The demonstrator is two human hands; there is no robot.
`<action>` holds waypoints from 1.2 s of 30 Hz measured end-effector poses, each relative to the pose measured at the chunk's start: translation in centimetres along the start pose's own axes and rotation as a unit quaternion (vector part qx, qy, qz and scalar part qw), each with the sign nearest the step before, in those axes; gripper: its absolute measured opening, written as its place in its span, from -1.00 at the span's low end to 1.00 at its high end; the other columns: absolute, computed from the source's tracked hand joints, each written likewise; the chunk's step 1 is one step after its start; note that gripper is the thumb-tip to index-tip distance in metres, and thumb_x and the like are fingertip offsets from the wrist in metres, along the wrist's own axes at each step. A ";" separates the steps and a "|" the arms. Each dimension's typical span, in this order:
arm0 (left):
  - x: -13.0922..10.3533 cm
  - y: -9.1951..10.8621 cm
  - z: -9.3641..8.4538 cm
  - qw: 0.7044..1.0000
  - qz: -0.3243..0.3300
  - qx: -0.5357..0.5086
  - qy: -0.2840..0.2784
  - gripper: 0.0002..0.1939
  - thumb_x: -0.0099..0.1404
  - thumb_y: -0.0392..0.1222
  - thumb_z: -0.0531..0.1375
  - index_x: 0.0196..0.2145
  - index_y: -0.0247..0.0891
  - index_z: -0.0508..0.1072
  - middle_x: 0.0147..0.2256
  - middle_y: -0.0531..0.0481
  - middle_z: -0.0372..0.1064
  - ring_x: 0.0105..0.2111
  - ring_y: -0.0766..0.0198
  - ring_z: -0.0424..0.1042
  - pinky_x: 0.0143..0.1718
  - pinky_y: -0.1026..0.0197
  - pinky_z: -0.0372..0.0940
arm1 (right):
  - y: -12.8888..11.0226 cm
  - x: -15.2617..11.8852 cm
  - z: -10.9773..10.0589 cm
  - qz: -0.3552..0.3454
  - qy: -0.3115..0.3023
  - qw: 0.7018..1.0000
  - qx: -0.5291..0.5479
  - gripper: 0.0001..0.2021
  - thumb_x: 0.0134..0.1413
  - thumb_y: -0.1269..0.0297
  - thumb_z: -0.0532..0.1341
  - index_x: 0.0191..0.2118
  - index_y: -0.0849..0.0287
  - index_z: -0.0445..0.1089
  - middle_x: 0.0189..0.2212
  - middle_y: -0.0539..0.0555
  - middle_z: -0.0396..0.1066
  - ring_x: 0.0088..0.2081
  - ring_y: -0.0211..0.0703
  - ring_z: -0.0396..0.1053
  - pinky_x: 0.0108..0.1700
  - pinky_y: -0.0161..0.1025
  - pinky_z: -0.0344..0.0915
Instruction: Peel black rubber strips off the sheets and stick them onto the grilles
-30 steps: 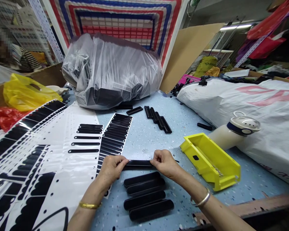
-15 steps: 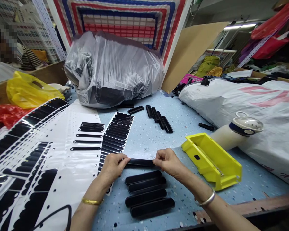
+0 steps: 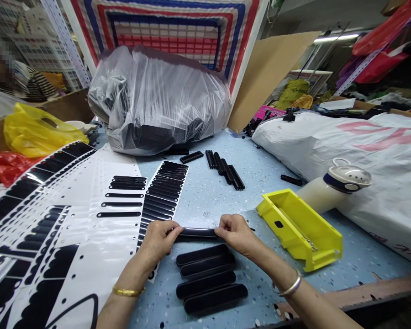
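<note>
My left hand (image 3: 162,236) pinches one end of a glossy black strip (image 3: 199,232), and my right hand (image 3: 233,232) pinches the other. The strip is stretched level between them, just above or on a dark bar; I cannot tell whether they touch. Nearer to me lie several black round-ended bars (image 3: 210,278) in a slanted row. Left of my left hand is a sheet of black strips (image 3: 162,192), partly under the wrist. More black strips (image 3: 121,204) lie on a white backing sheet (image 3: 89,246).
A yellow bin (image 3: 299,228) with small metal bits stands at right, beside a white bottle (image 3: 332,187) and a large white sack (image 3: 380,151). Small black ribbed pieces (image 3: 226,170) lie farther back, before a plastic-wrapped bundle (image 3: 164,100). A person in a striped sleeve (image 3: 37,84) is at far left.
The view has shifted slightly. Both hands keep their pinch on the strip's ends, and a bright line now shows along its upper edge. The bars in the row stay put.
</note>
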State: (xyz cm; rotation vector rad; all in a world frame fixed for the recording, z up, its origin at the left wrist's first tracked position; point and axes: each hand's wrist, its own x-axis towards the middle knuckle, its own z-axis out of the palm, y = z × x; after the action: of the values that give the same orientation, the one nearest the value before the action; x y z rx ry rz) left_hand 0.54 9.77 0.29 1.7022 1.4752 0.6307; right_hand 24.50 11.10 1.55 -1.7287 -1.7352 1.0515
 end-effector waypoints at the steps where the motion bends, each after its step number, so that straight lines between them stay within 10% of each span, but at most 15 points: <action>1: 0.0 0.0 0.0 1.000 0.001 0.003 -0.001 -0.62 0.27 0.06 0.06 -0.45 -0.20 0.57 -0.66 0.10 0.36 -0.69 0.29 0.39 -0.53 0.30 0.23 | 0.0 -0.1 0.1 0.000 0.004 1.000 -0.005 -0.82 -0.22 0.33 0.18 -0.69 0.10 0.18 -0.74 -0.14 0.08 -0.61 -0.29 0.08 -0.55 -0.32 -0.01; 17: 0.0 0.0 0.2 1.000 0.002 0.012 -0.004 -0.62 0.28 0.03 0.05 -0.45 -0.21 0.56 -0.68 0.12 0.32 -0.69 0.29 0.40 -0.53 0.30 0.22 | 1.8 -0.8 0.6 -0.039 0.039 0.998 -0.035 -0.66 0.15 0.02 -0.04 -0.42 0.11 0.34 -0.64 -0.03 0.34 -0.63 -0.21 0.26 -0.54 -0.29 0.12; 27: -0.3 1.6 -0.8 0.975 0.058 0.210 -0.031 -0.58 0.35 -0.05 0.04 -0.52 -0.22 0.56 -0.52 -0.06 0.52 -0.43 0.17 0.48 -0.38 0.24 0.18 | 1.1 -0.2 1.3 -0.103 0.040 0.987 -0.118 -0.58 0.08 0.12 0.10 -0.73 0.09 0.08 -0.75 -0.06 0.14 -0.60 -0.24 0.08 -0.48 -0.25 -0.06; 36: 2.1 5.1 2.6 0.961 0.061 0.269 -0.023 -0.54 0.24 0.23 0.19 -0.32 -0.24 0.63 -0.33 -0.21 0.58 -0.26 -0.01 0.52 -0.31 0.17 0.24 | 1.0 -0.5 1.3 -0.132 0.051 0.978 -0.151 -0.62 0.09 0.21 0.15 -0.72 0.12 0.26 -0.72 0.01 0.33 -0.58 -0.21 0.18 -0.48 -0.25 -0.03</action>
State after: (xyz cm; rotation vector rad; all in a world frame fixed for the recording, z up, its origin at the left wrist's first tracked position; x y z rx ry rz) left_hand 5.97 11.14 2.64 2.2162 1.6140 0.2548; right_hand 24.14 10.27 0.11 -1.6289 -2.0698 0.5982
